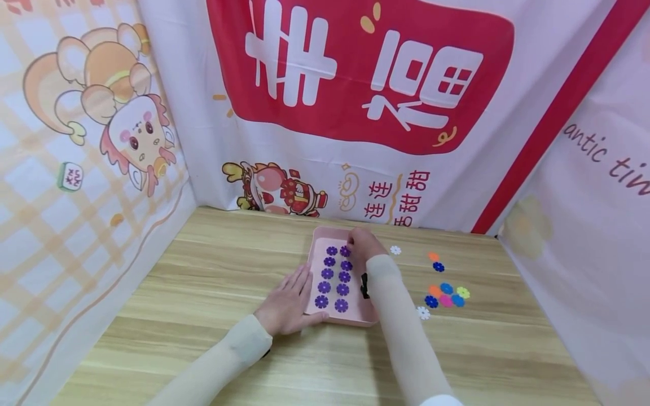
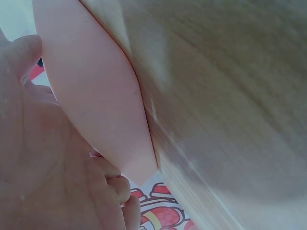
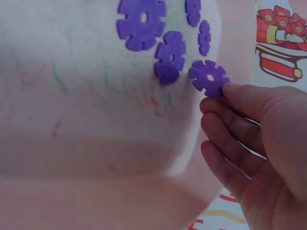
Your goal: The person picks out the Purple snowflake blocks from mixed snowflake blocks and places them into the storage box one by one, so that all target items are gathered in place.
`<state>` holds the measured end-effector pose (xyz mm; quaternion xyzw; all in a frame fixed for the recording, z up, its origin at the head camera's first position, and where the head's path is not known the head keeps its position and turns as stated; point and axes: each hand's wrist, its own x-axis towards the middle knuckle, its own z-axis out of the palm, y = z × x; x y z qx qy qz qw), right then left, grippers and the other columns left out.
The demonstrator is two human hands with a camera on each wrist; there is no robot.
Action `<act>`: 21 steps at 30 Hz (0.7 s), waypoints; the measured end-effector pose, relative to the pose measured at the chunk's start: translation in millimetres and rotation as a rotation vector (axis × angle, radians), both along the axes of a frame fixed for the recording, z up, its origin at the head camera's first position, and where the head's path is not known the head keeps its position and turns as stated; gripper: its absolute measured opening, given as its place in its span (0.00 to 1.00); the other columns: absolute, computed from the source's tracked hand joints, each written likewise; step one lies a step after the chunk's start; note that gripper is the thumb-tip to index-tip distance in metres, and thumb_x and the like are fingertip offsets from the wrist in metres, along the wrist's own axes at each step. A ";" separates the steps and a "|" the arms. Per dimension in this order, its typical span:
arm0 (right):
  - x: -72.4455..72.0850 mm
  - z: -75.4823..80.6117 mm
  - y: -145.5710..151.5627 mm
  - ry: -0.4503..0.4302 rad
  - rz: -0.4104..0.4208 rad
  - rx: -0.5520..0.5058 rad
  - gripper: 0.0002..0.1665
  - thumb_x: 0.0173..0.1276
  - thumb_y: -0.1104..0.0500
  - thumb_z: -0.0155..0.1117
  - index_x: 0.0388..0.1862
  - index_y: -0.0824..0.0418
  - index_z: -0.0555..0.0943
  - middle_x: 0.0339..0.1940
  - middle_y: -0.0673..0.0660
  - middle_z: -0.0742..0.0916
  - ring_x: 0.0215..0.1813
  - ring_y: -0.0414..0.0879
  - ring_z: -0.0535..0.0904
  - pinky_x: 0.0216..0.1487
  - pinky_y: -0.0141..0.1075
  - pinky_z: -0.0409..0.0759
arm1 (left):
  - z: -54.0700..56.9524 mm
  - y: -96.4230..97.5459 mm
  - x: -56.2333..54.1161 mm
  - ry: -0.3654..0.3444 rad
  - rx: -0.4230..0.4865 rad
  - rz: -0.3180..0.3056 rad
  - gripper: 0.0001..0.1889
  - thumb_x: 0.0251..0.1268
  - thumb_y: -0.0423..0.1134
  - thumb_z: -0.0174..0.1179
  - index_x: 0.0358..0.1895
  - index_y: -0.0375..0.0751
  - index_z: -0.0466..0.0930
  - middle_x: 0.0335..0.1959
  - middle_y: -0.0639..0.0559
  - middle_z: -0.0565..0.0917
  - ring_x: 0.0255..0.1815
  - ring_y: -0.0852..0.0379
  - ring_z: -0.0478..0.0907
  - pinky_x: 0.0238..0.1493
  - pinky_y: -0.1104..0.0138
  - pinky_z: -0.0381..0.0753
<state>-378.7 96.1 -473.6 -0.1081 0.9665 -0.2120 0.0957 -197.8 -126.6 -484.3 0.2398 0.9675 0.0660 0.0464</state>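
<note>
A pink tray (image 1: 325, 239) lies on the table with purple notched plastic discs (image 1: 327, 273) in two columns inside it. My right hand (image 1: 364, 245) is over the tray's far right end. Between thumb and forefinger it pinches a purple disc (image 3: 209, 77), held beside the other discs near the tray's end wall. My left hand (image 1: 289, 301) rests along the tray's left side with fingers stretched out, the thumb lying along the near rim. In the left wrist view the tray's outer wall (image 2: 96, 91) lies against that hand.
Right of the tray lie loose discs in several colours, among them a pink one (image 1: 445, 301) and a yellow one (image 1: 462, 292). White discs lie nearer the tray, one far (image 1: 395, 250) and one near (image 1: 423, 313). Printed cloth (image 1: 284, 141) walls the wooden table (image 1: 218, 265).
</note>
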 end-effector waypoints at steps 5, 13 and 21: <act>-2.7 -11.2 1.9 0.023 -0.037 -0.021 0.11 0.80 0.61 0.63 0.36 0.59 0.88 0.33 0.53 0.88 0.35 0.47 0.82 0.39 0.38 0.82 | 1.1 0.4 0.1 0.003 -0.004 0.000 0.56 0.74 0.76 0.45 0.83 0.28 0.53 0.88 0.33 0.47 0.89 0.36 0.48 0.88 0.46 0.54; -0.1 -11.2 3.8 -0.013 -0.097 -0.039 0.09 0.80 0.61 0.63 0.38 0.58 0.88 0.33 0.54 0.88 0.35 0.47 0.83 0.37 0.38 0.84 | 0.9 0.2 0.2 0.003 -0.002 0.001 0.56 0.74 0.77 0.43 0.83 0.28 0.52 0.88 0.34 0.46 0.89 0.36 0.48 0.88 0.46 0.54; 2.5 -6.5 3.5 -0.044 -0.090 -0.024 0.10 0.80 0.62 0.62 0.39 0.60 0.89 0.33 0.54 0.89 0.34 0.47 0.83 0.34 0.37 0.83 | 0.9 -1.1 1.1 -0.001 0.001 -0.001 0.57 0.73 0.78 0.43 0.83 0.28 0.52 0.88 0.34 0.46 0.89 0.36 0.47 0.88 0.46 0.54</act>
